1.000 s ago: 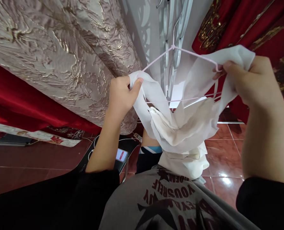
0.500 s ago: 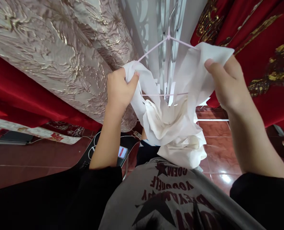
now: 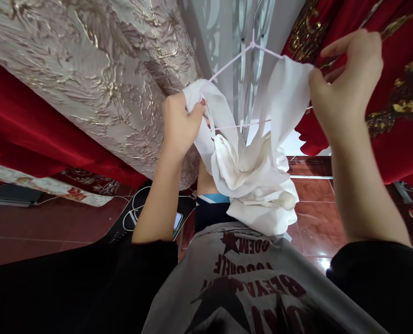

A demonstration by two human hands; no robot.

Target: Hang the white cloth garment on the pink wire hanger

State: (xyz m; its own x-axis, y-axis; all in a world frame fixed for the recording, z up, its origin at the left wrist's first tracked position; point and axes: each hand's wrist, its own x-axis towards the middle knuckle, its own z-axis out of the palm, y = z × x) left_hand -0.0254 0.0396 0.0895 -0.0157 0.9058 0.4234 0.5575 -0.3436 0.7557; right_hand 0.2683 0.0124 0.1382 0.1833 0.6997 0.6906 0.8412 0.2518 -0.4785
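A white garment hangs in folds from a pale pink wire hanger, whose hook reaches up to a grey metal rack. My left hand is closed on the garment's left shoulder, by the hanger's left arm. At the right shoulder, my right hand is raised with its fingers apart, thumb beside the cloth's edge; the cloth drapes over the hanger there. The hanger's lower bar crosses behind and through the garment's opening.
A cream and gold textured fabric hangs at the left, with red cloth below. Red fabric with gold patterns hangs at the right. A phone and white cable lie on a black surface.
My right hand has let go of the garment's right shoulder and moved up and outward, its fingers spreading. My left hand has shifted slightly right with its grip kept.
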